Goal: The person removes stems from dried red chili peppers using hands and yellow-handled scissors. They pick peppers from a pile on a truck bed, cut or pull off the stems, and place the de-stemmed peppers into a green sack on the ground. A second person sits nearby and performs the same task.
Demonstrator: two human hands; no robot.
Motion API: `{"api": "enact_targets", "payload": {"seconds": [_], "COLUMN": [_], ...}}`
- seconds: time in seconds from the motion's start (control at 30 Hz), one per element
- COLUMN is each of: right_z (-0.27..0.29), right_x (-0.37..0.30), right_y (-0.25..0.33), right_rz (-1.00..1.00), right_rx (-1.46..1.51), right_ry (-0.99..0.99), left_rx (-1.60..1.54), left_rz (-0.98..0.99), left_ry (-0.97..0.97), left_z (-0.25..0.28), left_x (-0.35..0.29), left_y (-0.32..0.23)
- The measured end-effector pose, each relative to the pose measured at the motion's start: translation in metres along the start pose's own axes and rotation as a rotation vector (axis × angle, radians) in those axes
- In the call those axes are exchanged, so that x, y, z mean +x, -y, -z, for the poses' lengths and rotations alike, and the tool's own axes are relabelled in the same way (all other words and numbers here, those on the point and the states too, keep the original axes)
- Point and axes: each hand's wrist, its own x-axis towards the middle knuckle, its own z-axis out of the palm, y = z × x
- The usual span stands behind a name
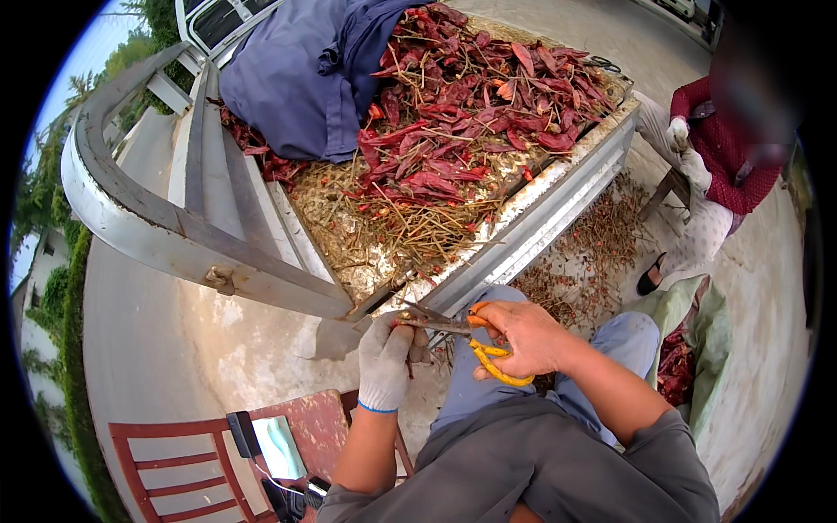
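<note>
My left hand (384, 353) wears a whitish knit glove with a blue cuff edge. Its fingers are closed round a dried red chili, mostly hidden, of which only dark red bits show at the fingers. Bare, my right hand (519, 336) grips a pair of scissors (488, 350) by yellow-orange handles, one loop showing below the fingers. The dark blades reach left to the gloved fingertips, their tips partly hidden there. Beyond both hands, a heap of dried red chilies (445, 113) lies on a truck bed (336, 231), with cut stems (410, 231) strewn at its near corner.
Dark blue cloth (296, 78) covers part of the heap; another pair of scissors (603, 64) lies behind. A metal rail (174, 235) curves at left. A green sack (711, 349) of chilies stands right, near a seated person (732, 166). A red wooden chair (318, 427) holds small items.
</note>
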Motion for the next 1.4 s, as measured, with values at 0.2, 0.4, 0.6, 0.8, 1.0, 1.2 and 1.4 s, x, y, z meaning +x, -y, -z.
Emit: {"api": "enact_targets", "payload": {"seconds": [0.2, 0.4, 0.6, 0.8, 1.0, 1.2, 1.4], "right_z": [0.0, 0.005, 0.003, 0.002, 0.014, 0.011, -0.021], "right_x": [-0.008, -0.007, -0.002, 0.013, 0.063, 0.161, 0.141], "right_y": [0.0, 0.003, 0.004, 0.008, 0.014, 0.058, 0.042], "right_rz": [0.092, 0.044, 0.055, 0.063, -0.023, -0.101, 0.212], "right_rx": [-0.215, -0.217, -0.272, -0.293, -0.323, -0.258, 0.107], "right_ry": [-0.127, -0.068, -0.045, -0.004, 0.031, -0.008, -0.291], "left_rx": [0.06, 0.109, 0.166, 0.226, 0.16, 0.011, -0.071], "left_rz": [0.017, 0.058, 0.029, 0.016, 0.009, -0.068, -0.195], "left_ry": [0.041, 0.058, 0.042, -0.013, -0.132, -0.135, -0.149], "left_z": [-0.007, -0.007, -0.003, 0.013, 0.01, 0.005, -0.003], "left_x": [-0.006, -0.006, -0.004, 0.004, 0.007, 0.006, 0.01], "left_y": [-0.007, -0.009, -0.012, -0.01, -0.016, -0.017, -0.019]}}
